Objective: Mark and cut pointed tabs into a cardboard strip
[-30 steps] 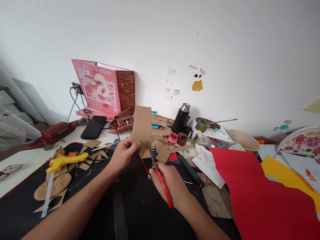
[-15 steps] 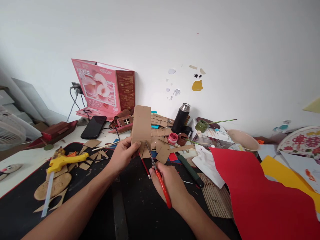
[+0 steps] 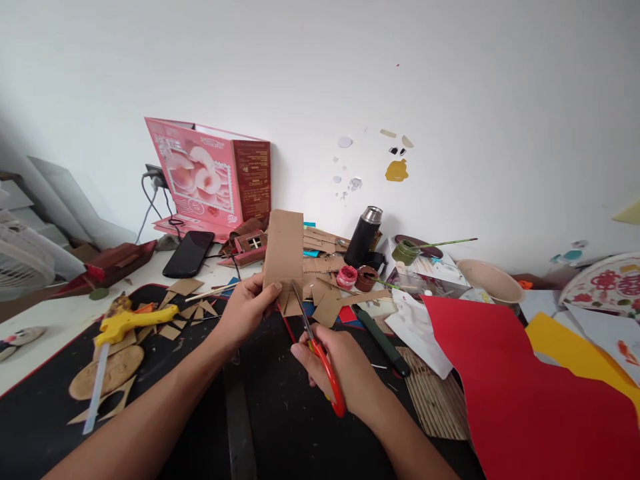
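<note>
My left hand pinches the lower left part of an upright strip of brown cardboard, thumb on its near face. A crease runs across the strip just above my thumb. Red-handled scissors are in my right hand, with fingers wrapped about the handles. Their blades point up and away, meeting the strip's lower right part close to my left thumb. Just how far the blades reach into the cardboard I cannot tell. Below the strip, a thin red stick shows partly behind the scissors.
A yellow glue gun and cardboard scraps lie at left, near a black phone. Behind stand a pink box and a black flask. Paint jars, a green-handled tool and red paper are to the right.
The fingers of my right hand have shifted on the scissor handles, the thumb now standing out to the left. The cardboard strip and my left hand stay almost in place.
</note>
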Available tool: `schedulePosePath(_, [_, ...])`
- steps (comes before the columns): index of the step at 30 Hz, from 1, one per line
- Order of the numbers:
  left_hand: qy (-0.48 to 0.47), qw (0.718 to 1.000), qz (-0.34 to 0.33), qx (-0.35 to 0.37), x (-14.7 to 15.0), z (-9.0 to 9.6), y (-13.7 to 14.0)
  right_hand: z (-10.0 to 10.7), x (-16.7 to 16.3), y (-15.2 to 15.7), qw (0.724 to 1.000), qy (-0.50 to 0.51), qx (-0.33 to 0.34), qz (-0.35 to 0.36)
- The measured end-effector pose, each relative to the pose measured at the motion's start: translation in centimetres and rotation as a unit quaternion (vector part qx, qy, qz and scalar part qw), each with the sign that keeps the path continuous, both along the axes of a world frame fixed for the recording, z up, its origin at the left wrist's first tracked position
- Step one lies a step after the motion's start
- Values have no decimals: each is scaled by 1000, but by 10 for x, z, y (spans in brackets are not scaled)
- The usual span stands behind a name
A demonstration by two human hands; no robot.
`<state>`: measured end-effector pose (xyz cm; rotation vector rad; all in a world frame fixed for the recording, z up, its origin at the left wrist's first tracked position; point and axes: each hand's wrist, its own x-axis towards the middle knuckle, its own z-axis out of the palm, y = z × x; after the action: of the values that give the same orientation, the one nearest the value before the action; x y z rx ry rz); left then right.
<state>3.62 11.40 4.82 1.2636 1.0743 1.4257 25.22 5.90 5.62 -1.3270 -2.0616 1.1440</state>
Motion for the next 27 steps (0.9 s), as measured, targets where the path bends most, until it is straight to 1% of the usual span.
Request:
schedulePosePath(5, [-6,1000,1,-4,0,1,-1,5,6,1,999,27,-16,34])
schedulePosePath(10, [3,1000,-16,-9,1,3,-3,5,14,1,992,77,-71,72])
schedulePosePath(12, [11,1000,-25,-15,2,4,-4,5,12,0,994,70,-69,57])
schedulePosePath(14, [16,999,-31,-18,3,5,-5,5,8,-1,997,56,-52,25])
schedulePosePath(16, [19,999,-41,-15,3,6,-5,6,4,-2,998,38,-58,12])
schedulePosePath(19, [21,998,-50,-8,3,6,-5,8,0,-3,998,21,-61,-3])
schedulePosePath(27, [18,998,-57,0,2,6,-6,4,-2,-3,999,-8,-33,-24])
